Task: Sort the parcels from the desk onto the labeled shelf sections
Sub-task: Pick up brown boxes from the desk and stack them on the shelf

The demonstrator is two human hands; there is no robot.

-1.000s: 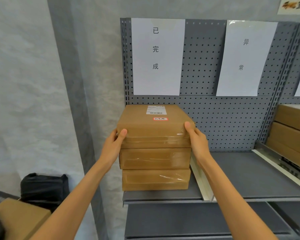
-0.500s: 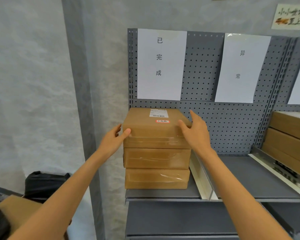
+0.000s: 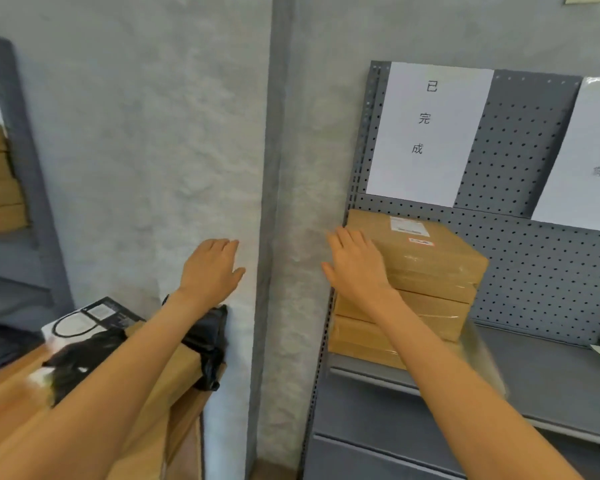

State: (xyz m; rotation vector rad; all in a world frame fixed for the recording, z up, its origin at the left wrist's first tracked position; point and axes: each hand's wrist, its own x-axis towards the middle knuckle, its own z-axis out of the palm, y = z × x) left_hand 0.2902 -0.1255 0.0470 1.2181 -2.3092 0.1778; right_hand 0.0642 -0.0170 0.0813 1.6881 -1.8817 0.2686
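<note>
Both grips open: right hand (image 3: 355,263) beside top parcel (image 3: 426,249), left hand (image 3: 211,268) apart.

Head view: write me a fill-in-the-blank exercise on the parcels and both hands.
1. The stack of brown cardboard parcels on the grey metal shelf is ____ parcels high.
2. The top parcel carries a white label and a small ____ sticker.
3. The left hand is open and holds ____.
4. The right hand is in front of the stack's ____ edge.

Missing words: three; red; nothing; left
</note>
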